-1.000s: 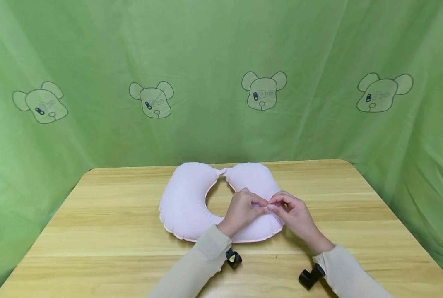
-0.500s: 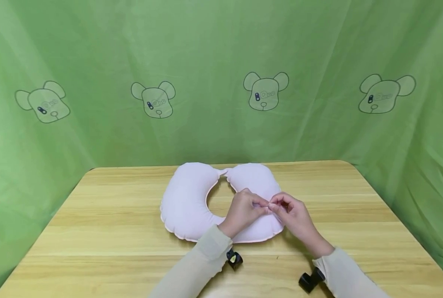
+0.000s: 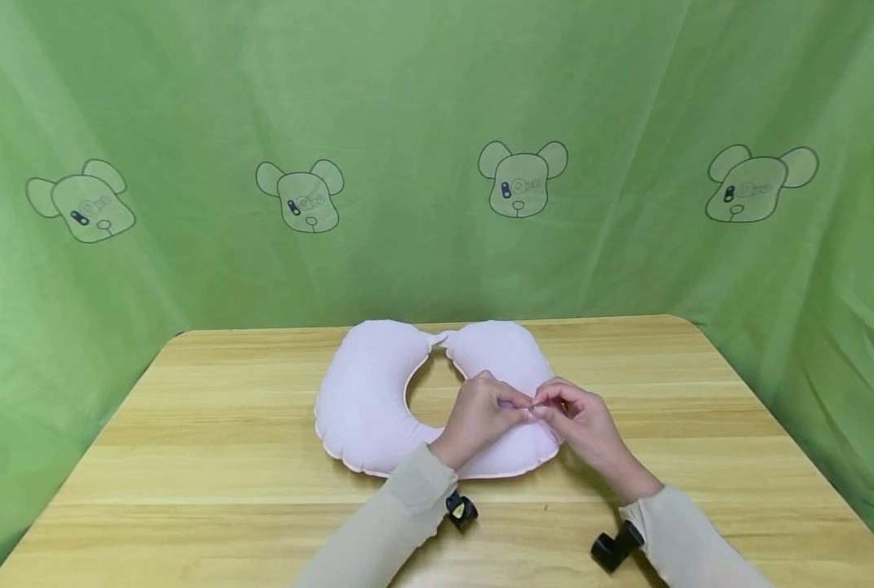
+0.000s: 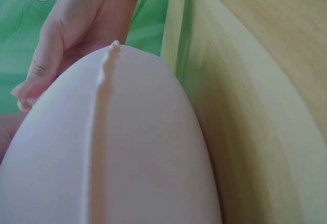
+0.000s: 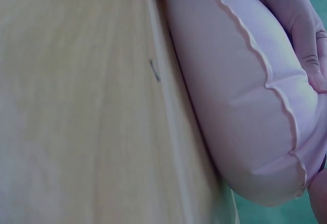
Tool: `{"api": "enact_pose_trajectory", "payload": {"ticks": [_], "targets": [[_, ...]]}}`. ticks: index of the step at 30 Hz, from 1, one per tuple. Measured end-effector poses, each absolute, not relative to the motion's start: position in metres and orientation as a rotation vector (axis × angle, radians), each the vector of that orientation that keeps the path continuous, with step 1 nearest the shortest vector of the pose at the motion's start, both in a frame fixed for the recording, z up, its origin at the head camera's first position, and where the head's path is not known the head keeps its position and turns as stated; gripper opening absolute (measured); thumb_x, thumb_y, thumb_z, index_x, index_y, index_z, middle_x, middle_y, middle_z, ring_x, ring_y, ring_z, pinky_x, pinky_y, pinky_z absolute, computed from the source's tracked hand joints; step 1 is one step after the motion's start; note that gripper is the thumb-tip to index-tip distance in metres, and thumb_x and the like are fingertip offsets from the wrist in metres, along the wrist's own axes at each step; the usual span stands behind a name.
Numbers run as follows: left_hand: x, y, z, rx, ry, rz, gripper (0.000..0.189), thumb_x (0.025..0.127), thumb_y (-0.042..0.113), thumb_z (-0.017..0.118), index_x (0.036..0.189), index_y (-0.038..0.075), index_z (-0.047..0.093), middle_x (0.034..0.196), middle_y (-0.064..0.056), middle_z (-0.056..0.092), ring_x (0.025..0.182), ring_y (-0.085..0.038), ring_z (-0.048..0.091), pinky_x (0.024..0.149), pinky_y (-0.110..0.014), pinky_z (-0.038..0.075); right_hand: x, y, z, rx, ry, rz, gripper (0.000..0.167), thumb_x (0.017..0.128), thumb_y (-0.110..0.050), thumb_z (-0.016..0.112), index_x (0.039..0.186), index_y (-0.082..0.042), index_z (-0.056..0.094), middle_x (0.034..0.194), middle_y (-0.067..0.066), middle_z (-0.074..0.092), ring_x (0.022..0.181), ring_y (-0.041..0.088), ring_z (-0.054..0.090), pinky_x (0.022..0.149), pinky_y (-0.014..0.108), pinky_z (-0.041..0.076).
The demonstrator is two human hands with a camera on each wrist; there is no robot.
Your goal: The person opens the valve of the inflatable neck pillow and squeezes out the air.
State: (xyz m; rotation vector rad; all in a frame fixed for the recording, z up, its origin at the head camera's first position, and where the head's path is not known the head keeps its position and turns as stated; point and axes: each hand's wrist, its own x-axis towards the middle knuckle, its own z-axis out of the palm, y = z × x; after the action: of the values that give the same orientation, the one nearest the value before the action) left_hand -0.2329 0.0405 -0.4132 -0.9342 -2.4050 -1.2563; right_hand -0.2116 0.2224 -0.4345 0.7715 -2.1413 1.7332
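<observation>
A pale pink inflated neck pillow (image 3: 371, 392) lies on the wooden table, its two ends toward the back and joined by a small tab (image 3: 439, 338). On its right arm, my left hand (image 3: 479, 415) pinches a small clear valve (image 4: 31, 102) between thumb and fingertips. From the right, my right hand (image 3: 584, 425) pinches at the same spot, fingertips meeting those of the left. The fingers mostly hide the valve. In the right wrist view the pillow's seam (image 5: 268, 75) puckers, and the fabric draws into creases near the fingertips.
The wooden table (image 3: 209, 441) extends around the pillow on all sides. Behind it hangs a green curtain (image 3: 408, 269) with printed bear heads, which also closes off both sides. Black wrist cameras (image 3: 617, 547) hang below both sleeves.
Both hands stay at the same spot on the pillow with only slight fingertip movement. A small glint now shows between the fingertips.
</observation>
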Motion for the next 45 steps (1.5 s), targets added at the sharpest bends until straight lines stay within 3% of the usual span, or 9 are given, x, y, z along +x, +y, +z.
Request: {"api": "enact_pose_trajectory", "payload": {"ticks": [18,33,45], "targets": [[-0.234,0.04,-0.412,-0.954,-2.383,-1.281,0.009,0.072,0.017,0.081,0.079,0.012,0.077,0.079,0.005,0.073,0.064,0.001,0.045,0.062,-0.011,0.035,-0.214,0.225,-0.436,0.893,-2.081,1.727,0.017,0.083,0.014,0.06,0.088,-0.001,0.065,0.091,0.012,0.062,0.085,0.007,0.057,0.069,0.014,0.047],[-0.233,0.04,-0.411,-0.955,-2.382,-1.28,0.011,0.074,0.018,0.08,0.082,0.011,0.077,0.076,0.003,0.073,0.066,-0.001,0.047,0.063,-0.012,0.036,-0.207,0.219,-0.428,0.487,-2.133,1.77,0.008,0.08,0.008,0.068,0.088,0.009,0.069,0.084,-0.003,0.069,0.08,0.009,0.061,0.068,0.016,0.049],[-0.233,0.039,-0.414,-0.925,-2.399,-1.317,0.011,0.073,0.018,0.081,0.081,0.013,0.077,0.076,0.004,0.073,0.064,0.001,0.045,0.062,-0.012,0.036,-0.189,0.202,-0.406,0.342,-2.177,1.685,0.004,0.078,0.01,0.069,0.081,0.007,0.067,0.074,-0.008,0.065,0.065,0.005,0.05,0.056,0.019,0.042]]}}
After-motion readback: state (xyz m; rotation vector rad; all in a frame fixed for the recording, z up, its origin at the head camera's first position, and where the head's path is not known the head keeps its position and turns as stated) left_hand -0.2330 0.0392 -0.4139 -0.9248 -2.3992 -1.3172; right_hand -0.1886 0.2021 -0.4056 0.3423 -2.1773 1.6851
